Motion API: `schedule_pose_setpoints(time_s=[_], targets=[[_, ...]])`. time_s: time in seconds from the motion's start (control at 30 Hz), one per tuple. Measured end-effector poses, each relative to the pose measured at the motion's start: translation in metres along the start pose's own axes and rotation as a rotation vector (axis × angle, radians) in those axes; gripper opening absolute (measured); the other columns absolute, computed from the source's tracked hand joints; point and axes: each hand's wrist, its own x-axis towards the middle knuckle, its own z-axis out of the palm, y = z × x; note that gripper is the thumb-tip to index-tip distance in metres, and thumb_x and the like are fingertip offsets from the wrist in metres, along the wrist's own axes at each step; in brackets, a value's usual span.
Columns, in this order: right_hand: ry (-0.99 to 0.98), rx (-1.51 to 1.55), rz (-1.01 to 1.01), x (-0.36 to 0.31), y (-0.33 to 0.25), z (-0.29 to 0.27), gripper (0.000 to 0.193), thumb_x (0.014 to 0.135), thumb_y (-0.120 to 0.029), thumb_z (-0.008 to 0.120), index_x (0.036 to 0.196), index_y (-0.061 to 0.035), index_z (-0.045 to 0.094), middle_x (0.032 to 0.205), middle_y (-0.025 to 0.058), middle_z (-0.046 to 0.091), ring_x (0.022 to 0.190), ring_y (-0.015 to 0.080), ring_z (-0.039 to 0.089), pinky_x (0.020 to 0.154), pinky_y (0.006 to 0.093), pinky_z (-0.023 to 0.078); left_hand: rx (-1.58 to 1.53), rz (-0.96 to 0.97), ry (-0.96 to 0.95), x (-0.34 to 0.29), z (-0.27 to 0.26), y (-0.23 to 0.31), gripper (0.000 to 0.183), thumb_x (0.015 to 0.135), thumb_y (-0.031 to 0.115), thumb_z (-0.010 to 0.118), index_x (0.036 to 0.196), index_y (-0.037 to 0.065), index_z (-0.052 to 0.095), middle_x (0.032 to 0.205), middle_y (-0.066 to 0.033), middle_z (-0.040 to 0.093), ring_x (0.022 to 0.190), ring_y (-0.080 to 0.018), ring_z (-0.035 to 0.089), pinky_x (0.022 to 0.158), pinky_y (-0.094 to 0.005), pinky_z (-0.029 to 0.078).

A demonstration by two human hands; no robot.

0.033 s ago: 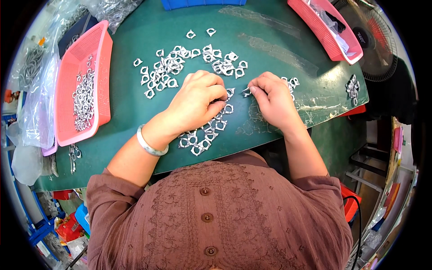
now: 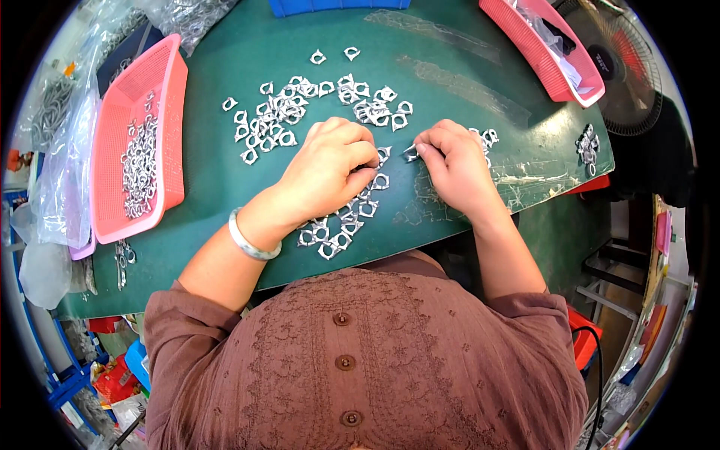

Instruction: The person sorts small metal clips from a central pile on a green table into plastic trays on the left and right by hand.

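Observation:
My right hand (image 2: 456, 166) pinches a small silvery metal ring piece (image 2: 410, 153) between thumb and forefinger, just above the green tabletop. Across a short gap, my left hand (image 2: 328, 166) is closed, thumb against curled fingers; whatever lies in that pinch is hidden. Loose metal ring pieces (image 2: 349, 223) are strung out beneath and in front of the left palm. Beyond the hands, a larger heap of ring pieces (image 2: 283, 106) and a second cluster (image 2: 373, 109) lie on the table. More pieces (image 2: 489, 138) show partly behind my right hand.
A pink plastic basket (image 2: 174, 135) holding many ring pieces stands at the left, beside clear plastic bags (image 2: 64, 172). Far right are another pink basket (image 2: 517, 52) and a fan (image 2: 630, 75). A small pile (image 2: 588, 146) sits near the table's right edge. A blue bin (image 2: 337, 6) is at the back.

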Motion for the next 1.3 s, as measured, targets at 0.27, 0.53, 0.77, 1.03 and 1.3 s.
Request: schedule_pose_setpoints(time_s=[0.27,0.53,0.77,1.03,1.3], targets=[[0.054,-0.064,-0.009,-0.001,0.002,-0.001,0.008,0.083,-0.006,0.064,0.086,-0.0074,0.071,0.082,0.0073,0.061,0.089,0.0285,0.059,0.083,0.04,0.04,-0.004,0.019,0.056,0.001,0.005,0.001,0.014,0.073,0.001,0.071,0.08,0.007,0.06,0.094,-0.0044,0.064,0.088,-0.0271,0.056,0.083,-0.0391,0.042],[0.048,-0.015,-0.132,0.004,0.001,0.0,0.014,0.08,-0.002,0.064,0.092,-0.0079,0.071,0.088,0.0079,0.062,0.09,0.0306,0.059,0.082,0.0404,0.042,-0.014,0.009,0.077,0.001,0.006,0.0,0.02,0.07,-0.002,0.071,0.084,0.006,0.061,0.09,-0.0046,0.064,0.086,-0.0267,0.057,0.081,-0.0378,0.043],[-0.077,-0.058,-0.212,0.008,-0.014,0.004,0.021,0.078,-0.007,0.07,0.099,-0.0114,0.072,0.095,0.0057,0.058,0.098,0.0273,0.054,0.087,0.04,0.038,-0.075,-0.051,0.105,-0.001,0.005,-0.001,0.024,0.071,-0.001,0.073,0.092,0.006,0.061,0.088,-0.0068,0.063,0.084,-0.0268,0.057,0.078,-0.0376,0.045],[-0.1,-0.041,-0.239,0.008,-0.01,0.012,0.015,0.078,-0.01,0.072,0.093,-0.0116,0.072,0.093,0.0048,0.058,0.096,0.0261,0.054,0.088,0.0398,0.037,-0.096,-0.106,0.119,-0.002,0.002,0.001,0.024,0.074,0.001,0.073,0.095,0.005,0.064,0.088,-0.0067,0.063,0.084,-0.0229,0.059,0.069,-0.0336,0.048],[-0.154,0.092,-0.14,0.008,-0.013,0.007,0.006,0.083,-0.008,0.065,0.088,-0.0081,0.068,0.095,0.0067,0.061,0.1,0.0287,0.055,0.092,0.0414,0.037,-0.112,-0.125,0.13,-0.003,0.003,0.0,0.023,0.075,0.003,0.074,0.096,0.005,0.065,0.091,-0.0075,0.064,0.086,-0.0222,0.061,0.069,-0.0326,0.05]])
